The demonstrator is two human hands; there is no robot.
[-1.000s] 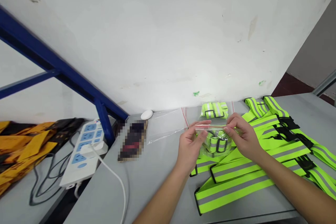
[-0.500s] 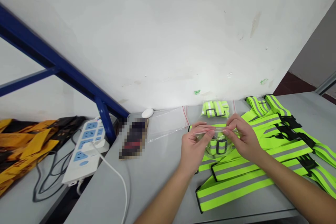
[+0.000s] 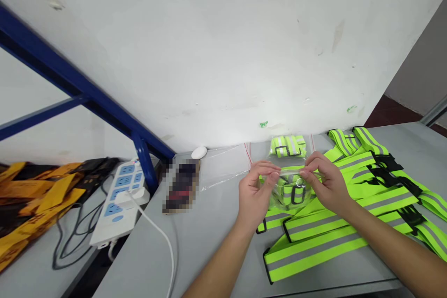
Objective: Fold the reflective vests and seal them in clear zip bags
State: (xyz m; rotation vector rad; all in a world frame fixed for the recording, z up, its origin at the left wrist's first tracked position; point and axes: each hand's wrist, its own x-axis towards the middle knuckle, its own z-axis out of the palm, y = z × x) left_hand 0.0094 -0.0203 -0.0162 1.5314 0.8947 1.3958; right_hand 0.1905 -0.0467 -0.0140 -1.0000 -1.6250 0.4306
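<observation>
My left hand [image 3: 256, 191] pinches the top edge of a clear zip bag [image 3: 279, 198] between thumb and fingers. At the other end of the same edge, my right hand [image 3: 324, 181] pinches the bag closed-fingered. Inside the bag lies a folded neon-yellow reflective strap [image 3: 289, 193] with a grey stripe and a black buckle. Under and to the right of my hands several more reflective straps [image 3: 324, 247] with black buckles lie spread on the grey table. Just beyond my hands is another bagged strap [image 3: 288, 145].
Flat clear bags [image 3: 223, 167] lie left of my hands, near a white round object [image 3: 199, 152] and a pixelated item [image 3: 181, 186]. A power strip [image 3: 118, 202] with cables, orange-and-black straps [image 3: 42, 195] and a blue metal frame [image 3: 104, 111] are at left. A wall [image 3: 237, 56] stands behind.
My hands have spread slightly apart along the bag's top edge, both still pinching it. The view has shifted a little, so the surroundings sit slightly farther right and lower.
</observation>
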